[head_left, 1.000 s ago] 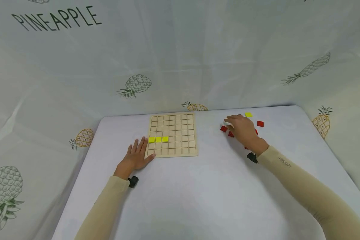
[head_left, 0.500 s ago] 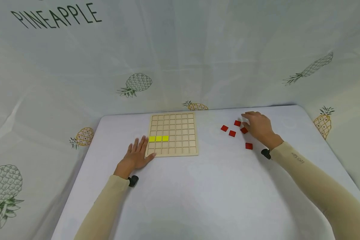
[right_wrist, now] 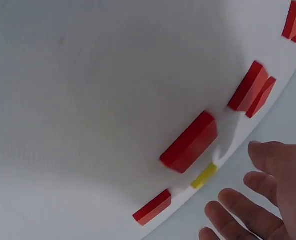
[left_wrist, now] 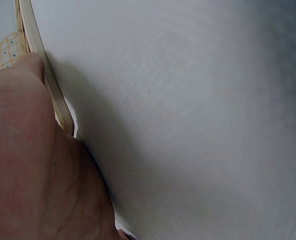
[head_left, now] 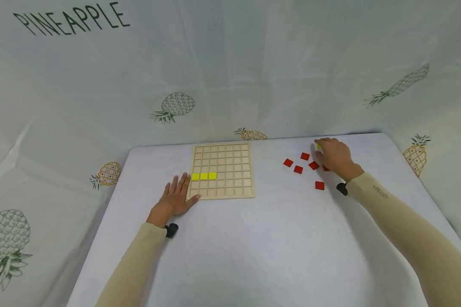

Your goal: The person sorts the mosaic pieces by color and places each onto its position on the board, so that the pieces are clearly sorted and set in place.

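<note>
My left hand (head_left: pixel 173 201) lies flat with fingers spread at the left edge of a square wooden grid board (head_left: pixel 234 169), its thumb at the lower left corner. In the left wrist view the thumb (left_wrist: pixel 30 65) touches the board's side (left_wrist: pixel 52 92). Three yellow square tiles (head_left: pixel 203 176) sit side by side in one row of the board. My right hand (head_left: pixel 335 157) hovers at the far right over another yellow tile (head_left: pixel 318 146), partly covering it. The right wrist view has its fingers (right_wrist: pixel 243 207) apart and nothing between them, with that yellow tile (right_wrist: pixel 204 176) on the table.
Several red square tiles (head_left: pixel 298 169) lie scattered left of and below my right hand; the nearest one (head_left: pixel 319 185) is closest to me. One is partly under the hand. A white table (head_left: pixel 253 247) backs onto a pineapple-printed cloth (head_left: pixel 223 85).
My right hand has moved right and slightly back, from over the red tiles to the yellow tile, uncovering several red ones. My left hand and the board's tiles are unchanged.
</note>
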A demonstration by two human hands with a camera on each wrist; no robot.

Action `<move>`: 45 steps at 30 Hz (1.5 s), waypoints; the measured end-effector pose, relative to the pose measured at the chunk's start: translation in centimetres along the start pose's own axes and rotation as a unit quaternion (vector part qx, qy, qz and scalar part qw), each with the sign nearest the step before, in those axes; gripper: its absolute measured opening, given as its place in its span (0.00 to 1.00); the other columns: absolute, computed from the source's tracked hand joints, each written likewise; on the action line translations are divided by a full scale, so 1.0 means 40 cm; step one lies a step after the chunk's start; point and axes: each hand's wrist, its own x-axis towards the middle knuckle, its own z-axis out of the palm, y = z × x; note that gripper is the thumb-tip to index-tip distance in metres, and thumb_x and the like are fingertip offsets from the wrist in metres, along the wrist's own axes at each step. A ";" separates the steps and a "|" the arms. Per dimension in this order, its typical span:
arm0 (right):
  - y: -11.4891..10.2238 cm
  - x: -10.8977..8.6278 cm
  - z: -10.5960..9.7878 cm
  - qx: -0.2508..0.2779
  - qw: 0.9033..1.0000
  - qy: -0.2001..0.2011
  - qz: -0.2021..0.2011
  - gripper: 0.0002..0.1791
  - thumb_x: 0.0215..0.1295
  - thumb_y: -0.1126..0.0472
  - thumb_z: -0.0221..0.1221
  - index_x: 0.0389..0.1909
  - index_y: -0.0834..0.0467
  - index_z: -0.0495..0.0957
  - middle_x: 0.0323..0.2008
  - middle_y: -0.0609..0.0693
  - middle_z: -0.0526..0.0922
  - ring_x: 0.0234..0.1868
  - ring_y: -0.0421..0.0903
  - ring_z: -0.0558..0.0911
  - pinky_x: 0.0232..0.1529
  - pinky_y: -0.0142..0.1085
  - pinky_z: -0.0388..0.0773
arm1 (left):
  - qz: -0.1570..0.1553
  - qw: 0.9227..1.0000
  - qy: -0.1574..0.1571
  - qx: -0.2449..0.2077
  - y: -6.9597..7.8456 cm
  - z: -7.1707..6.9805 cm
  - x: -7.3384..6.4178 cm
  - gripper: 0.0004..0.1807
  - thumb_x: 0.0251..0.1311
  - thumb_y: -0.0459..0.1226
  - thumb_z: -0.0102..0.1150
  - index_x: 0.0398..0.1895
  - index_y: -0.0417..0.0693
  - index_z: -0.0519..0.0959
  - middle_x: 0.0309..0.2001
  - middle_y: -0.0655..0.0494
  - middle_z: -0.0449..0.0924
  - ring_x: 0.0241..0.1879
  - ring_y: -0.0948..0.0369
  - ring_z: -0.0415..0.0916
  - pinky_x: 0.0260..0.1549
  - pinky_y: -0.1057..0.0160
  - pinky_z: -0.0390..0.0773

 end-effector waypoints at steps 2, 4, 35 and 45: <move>0.009 0.007 0.002 -0.002 1.000 -0.010 0.008 0.29 0.73 0.64 0.63 0.71 0.70 0.71 0.67 0.74 0.74 0.66 0.75 0.72 0.63 0.68 0.75 | -0.001 1.000 0.000 0.001 0.001 -0.001 0.002 0.51 0.80 0.61 0.41 0.86 0.41 0.31 0.87 0.43 0.24 0.84 0.40 0.21 0.80 0.35 0.31; 0.020 0.015 0.008 -0.005 1.000 -0.017 0.017 0.29 0.74 0.64 0.62 0.71 0.69 0.71 0.67 0.74 0.74 0.66 0.75 0.72 0.63 0.67 0.75 | -0.001 1.000 0.001 0.001 0.002 -0.001 0.003 0.51 0.80 0.61 0.41 0.86 0.41 0.31 0.87 0.43 0.24 0.84 0.40 0.21 0.80 0.35 0.31; 0.020 0.032 0.013 -0.108 0.994 -0.011 -0.033 0.21 0.70 0.70 0.66 0.62 0.65 0.82 0.55 0.72 0.84 0.55 0.69 0.79 0.56 0.62 0.82 | 0.002 1.000 0.002 -0.003 0.003 -0.001 -0.006 0.51 0.80 0.62 0.41 0.87 0.42 0.32 0.87 0.43 0.25 0.84 0.40 0.23 0.80 0.35 0.32; -0.074 -0.018 0.000 -0.026 0.993 0.048 -0.109 0.21 0.67 0.71 0.69 0.61 0.63 0.85 0.51 0.65 0.88 0.51 0.63 0.82 0.47 0.55 0.87 | 0.003 1.000 0.003 -0.006 0.001 -0.002 -0.006 0.51 0.80 0.62 0.41 0.87 0.42 0.32 0.87 0.44 0.25 0.84 0.40 0.22 0.80 0.36 0.32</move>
